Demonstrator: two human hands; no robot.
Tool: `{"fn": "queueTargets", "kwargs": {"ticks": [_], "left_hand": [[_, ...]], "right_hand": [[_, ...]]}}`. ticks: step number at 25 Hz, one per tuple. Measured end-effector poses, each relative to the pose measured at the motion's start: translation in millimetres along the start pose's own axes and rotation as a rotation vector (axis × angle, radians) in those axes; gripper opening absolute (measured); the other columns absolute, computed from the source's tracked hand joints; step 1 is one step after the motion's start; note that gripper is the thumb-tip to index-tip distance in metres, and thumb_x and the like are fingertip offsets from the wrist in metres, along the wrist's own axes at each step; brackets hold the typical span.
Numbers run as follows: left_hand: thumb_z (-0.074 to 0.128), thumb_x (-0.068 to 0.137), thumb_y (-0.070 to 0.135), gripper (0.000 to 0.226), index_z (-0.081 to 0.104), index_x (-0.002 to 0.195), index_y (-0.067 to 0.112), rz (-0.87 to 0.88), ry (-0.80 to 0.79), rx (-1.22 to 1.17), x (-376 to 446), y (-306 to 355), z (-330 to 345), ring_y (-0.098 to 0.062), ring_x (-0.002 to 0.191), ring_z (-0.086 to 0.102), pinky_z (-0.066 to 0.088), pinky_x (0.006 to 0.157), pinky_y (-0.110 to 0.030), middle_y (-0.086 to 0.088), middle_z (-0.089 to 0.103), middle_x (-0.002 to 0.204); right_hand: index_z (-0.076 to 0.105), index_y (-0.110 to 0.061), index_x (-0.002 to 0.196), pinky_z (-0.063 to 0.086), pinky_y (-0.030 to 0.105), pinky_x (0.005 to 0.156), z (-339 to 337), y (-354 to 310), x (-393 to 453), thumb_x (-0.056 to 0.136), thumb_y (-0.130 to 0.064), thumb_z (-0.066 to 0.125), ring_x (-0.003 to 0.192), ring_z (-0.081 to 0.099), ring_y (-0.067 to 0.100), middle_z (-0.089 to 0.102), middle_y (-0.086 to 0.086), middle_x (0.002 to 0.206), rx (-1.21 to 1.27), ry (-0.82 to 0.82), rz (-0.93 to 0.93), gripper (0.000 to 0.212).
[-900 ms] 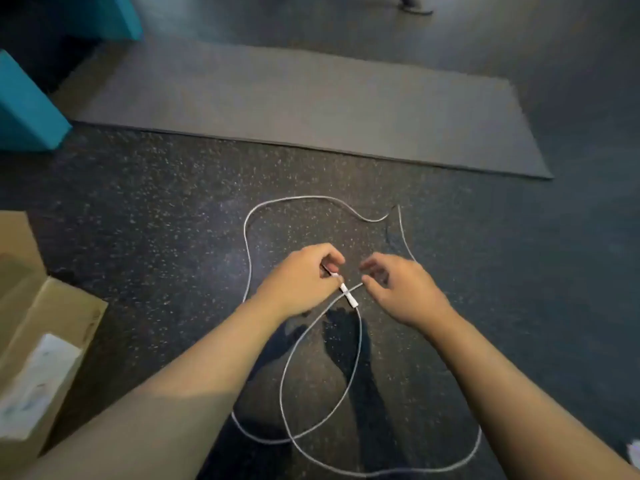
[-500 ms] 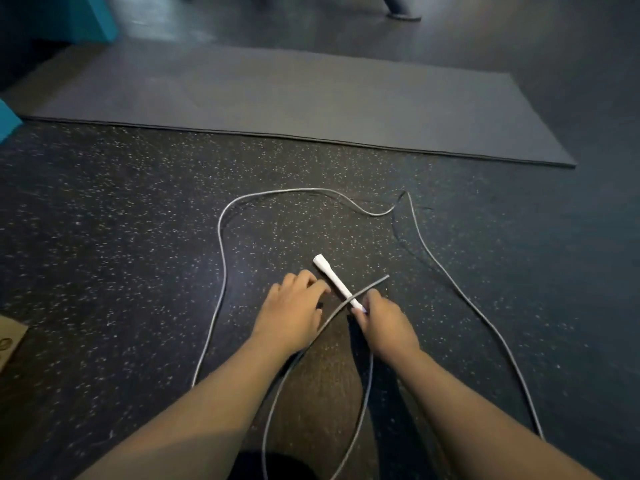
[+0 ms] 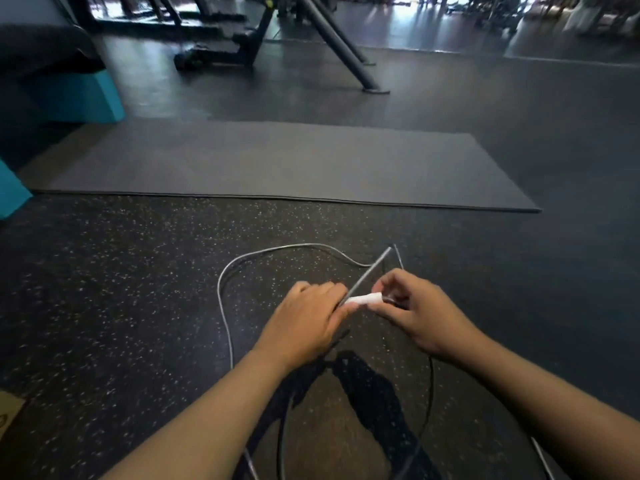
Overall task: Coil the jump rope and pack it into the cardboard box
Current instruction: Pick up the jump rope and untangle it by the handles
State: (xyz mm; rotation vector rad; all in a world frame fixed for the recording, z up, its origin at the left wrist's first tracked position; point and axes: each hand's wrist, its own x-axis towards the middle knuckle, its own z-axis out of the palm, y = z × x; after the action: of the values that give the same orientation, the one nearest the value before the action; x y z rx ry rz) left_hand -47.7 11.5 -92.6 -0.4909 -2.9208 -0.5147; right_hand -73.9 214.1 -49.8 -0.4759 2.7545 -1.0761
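Head view: cardboard box [image 3: 8, 415] cut off at left edge.

The jump rope [image 3: 225, 306] loops on the floor [image 3: 121, 289], the mat [image 3: 277, 161] behind it.

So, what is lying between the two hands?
In the head view, a white handle of the jump rope bridges the left hand and right hand.

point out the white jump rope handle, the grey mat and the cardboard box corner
white handle [image 3: 363, 299]: head view, middle of the handle between both hands
grey mat [image 3: 277, 164]: head view, bare middle of its surface
cardboard box [image 3: 8, 412]: head view, corner at the left edge
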Motion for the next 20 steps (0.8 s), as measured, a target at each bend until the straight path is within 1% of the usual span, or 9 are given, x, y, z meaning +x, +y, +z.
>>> {"fn": "queueTargets", "kwargs": {"ticks": [2,5,7,8,11,14,16,18,20], "left_hand": [[0.028,0.104,0.051,0.032,0.047,0.093,0.028,-0.084,-0.057,-0.136,-4,-18,-18,-0.021,0.078,0.059,0.049,0.073,-0.044,0.006,0.061,0.087],[0.038,0.102,0.045,0.032,0.054,0.087,0.021,-0.489,-0.045,-0.254,-16,-51,-22,-0.026,0.084,0.065,0.050,0.072,-0.038,-0.001,0.070,0.090],[0.041,0.102,0.043,0.032,0.062,0.091,0.021,-0.668,-0.181,-0.158,-26,-63,-17,-0.030,0.097,0.065,0.049,0.078,-0.036,-0.008,0.071,0.104],[0.041,0.102,0.043,0.033,0.066,0.105,0.021,-0.703,-0.130,-0.137,-26,-63,-20,-0.029,0.107,0.063,0.049,0.085,-0.037,-0.008,0.069,0.117],[0.038,0.101,0.049,0.039,0.060,0.128,0.030,-0.459,0.384,-0.434,-7,-30,-64,-0.011,0.115,0.059,0.048,0.092,-0.033,0.010,0.062,0.127],[0.037,0.098,0.062,0.038,0.053,0.122,0.038,0.001,0.162,-0.518,34,23,-122,-0.002,0.088,0.066,0.053,0.075,-0.032,0.012,0.071,0.101],[0.042,0.096,0.063,0.035,0.051,0.117,0.036,0.077,0.079,-0.426,52,36,-137,0.000,0.065,0.058,0.046,0.061,-0.031,0.009,0.068,0.079],[0.045,0.095,0.059,0.034,0.062,0.112,0.035,0.100,0.164,-0.419,66,29,-149,-0.001,0.053,0.048,0.037,0.053,-0.026,0.007,0.059,0.064],[0.046,0.093,0.056,0.038,0.072,0.093,0.028,0.028,0.271,-0.700,72,24,-164,-0.004,0.044,0.037,0.029,0.045,-0.023,0.009,0.043,0.056]], "right_hand": [[0.071,-0.029,0.094,0.053,0.031,0.070,-18,-12,4,0.090,-0.028,0.074,0.074,0.066,0.010,0.074,0.001,0.086,0.042,-0.023,-0.007,0.006],[0.074,-0.031,0.092,0.057,0.035,0.075,-43,-29,12,0.090,-0.030,0.073,0.078,0.069,0.012,0.076,-0.003,0.086,0.017,0.040,-0.066,0.002],[0.075,-0.030,0.090,0.058,0.032,0.072,-55,-42,18,0.089,-0.029,0.075,0.077,0.071,0.011,0.077,-0.004,0.084,0.043,0.062,-0.132,0.002],[0.076,-0.028,0.090,0.057,0.026,0.067,-61,-49,20,0.088,-0.028,0.075,0.073,0.070,0.006,0.077,-0.006,0.081,0.065,0.058,-0.164,0.002],[0.076,-0.024,0.091,0.052,0.016,0.061,-71,-70,24,0.088,-0.024,0.076,0.067,0.067,-0.002,0.078,-0.004,0.080,0.145,0.009,-0.229,0.003],[0.076,-0.024,0.093,0.061,0.033,0.075,-78,-86,26,0.088,-0.024,0.075,0.082,0.075,0.013,0.080,0.000,0.088,0.201,0.037,-0.305,0.005],[0.073,-0.018,0.098,0.061,0.035,0.071,-86,-92,27,0.090,-0.020,0.074,0.077,0.074,0.021,0.079,0.004,0.088,0.290,0.056,-0.324,0.008],[0.066,-0.013,0.101,0.051,0.030,0.055,-95,-91,24,0.093,-0.023,0.071,0.059,0.060,0.021,0.071,0.008,0.074,0.386,0.047,-0.273,0.014],[0.066,-0.012,0.096,0.044,0.033,0.054,-99,-86,19,0.095,-0.034,0.065,0.056,0.051,0.020,0.059,0.007,0.064,0.403,0.010,-0.172,0.022]]}}
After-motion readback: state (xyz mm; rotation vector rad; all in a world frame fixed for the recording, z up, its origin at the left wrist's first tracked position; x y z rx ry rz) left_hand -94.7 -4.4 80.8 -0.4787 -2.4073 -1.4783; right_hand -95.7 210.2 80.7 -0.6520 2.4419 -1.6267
